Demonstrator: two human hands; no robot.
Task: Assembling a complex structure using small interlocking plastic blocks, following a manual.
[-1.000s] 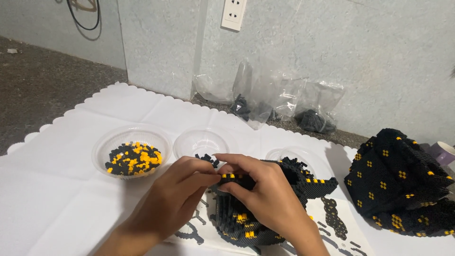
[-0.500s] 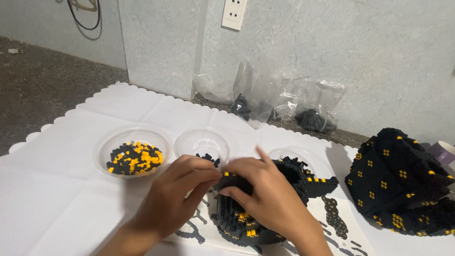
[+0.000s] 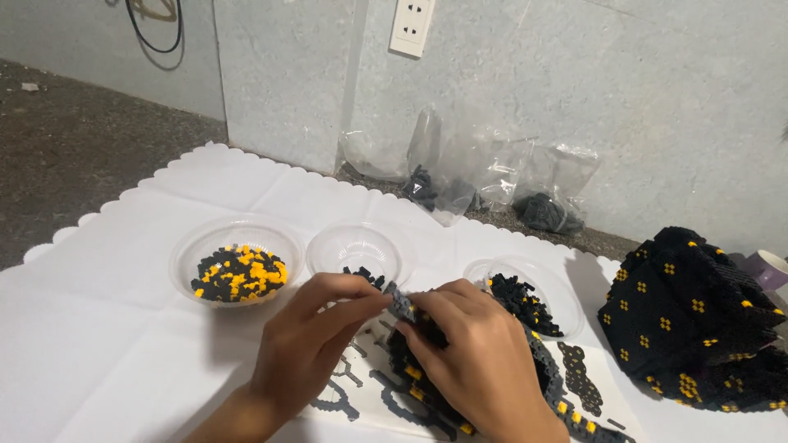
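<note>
My left hand (image 3: pixel 316 340) pinches a small dark brick piece (image 3: pixel 401 302) at the top of a black-and-yellow brick model (image 3: pixel 427 385) that lies on a printed instruction sheet (image 3: pixel 361 394). My right hand (image 3: pixel 472 361) covers and grips the model from the right, its fingers meeting the left hand's fingertips at the piece. Much of the model is hidden under my right hand. A curved black strip with yellow studs (image 3: pixel 558 394) runs out from under the hand.
Three clear plastic bowls stand behind my hands: one with black and yellow bricks (image 3: pixel 238 271), one nearly bare (image 3: pixel 355 250), one with black bricks (image 3: pixel 525 295). A large black brick assembly with yellow dots (image 3: pixel 698 320) stands at right. Plastic bags (image 3: pixel 484 176) lie by the wall. White cloth (image 3: pixel 98 328) covers the floor.
The view has shifted slightly. My hands have stayed together on the model; the fingertips have closed tighter on the small piece at its top.
</note>
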